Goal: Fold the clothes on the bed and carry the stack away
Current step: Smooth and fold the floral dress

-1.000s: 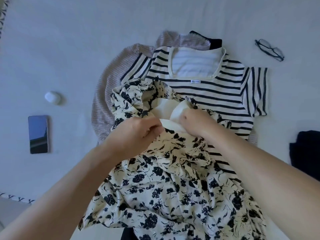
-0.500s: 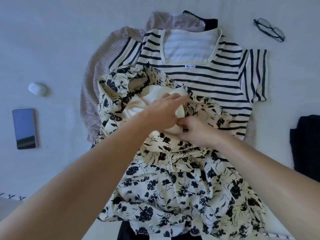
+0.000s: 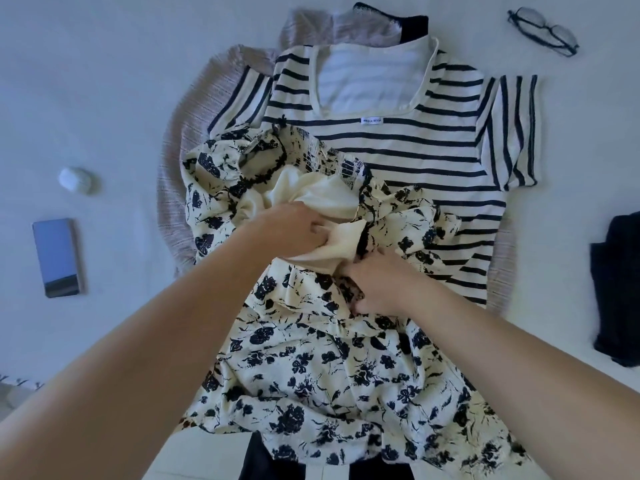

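Both hands are buried in the floral dress (image 3: 311, 368) at the middle of the bed (image 3: 86, 81). By the left hand (image 3: 294, 230) a bunch of the plain cream lining (image 3: 322, 199) is gripped, fingers curled into the cloth; by the right hand (image 3: 377, 285), just beside it and nearer the person, a fold of the printed fabric is pinched — knuckles up, fingertips tucked under and out of sight. The dress is seen crumpled, its skirt spread from under both forearms toward the person, its gathered neckline pushed up just beyond the left hand.

Beyond the hands the striped t-shirt (image 3: 415, 133) is laid flat, neckline away from the person, its lower part covered by the dress. Under it a pale ribbed garment (image 3: 187, 140) is spread, showing out past the left hand and beyond the shirt's collar, where a dark edge (image 3: 412, 27) also peeks out.

Well out to the left of the left hand a phone (image 3: 57, 258) is lying face up, and a small white case (image 3: 74, 180) is found a little beyond it. Far beyond the right hand — up and to its right — a pair of glasses (image 3: 543, 31) is resting on the sheet. Out to the right of the right hand, dark folded clothing (image 3: 616, 289) is stacked at the frame's edge.
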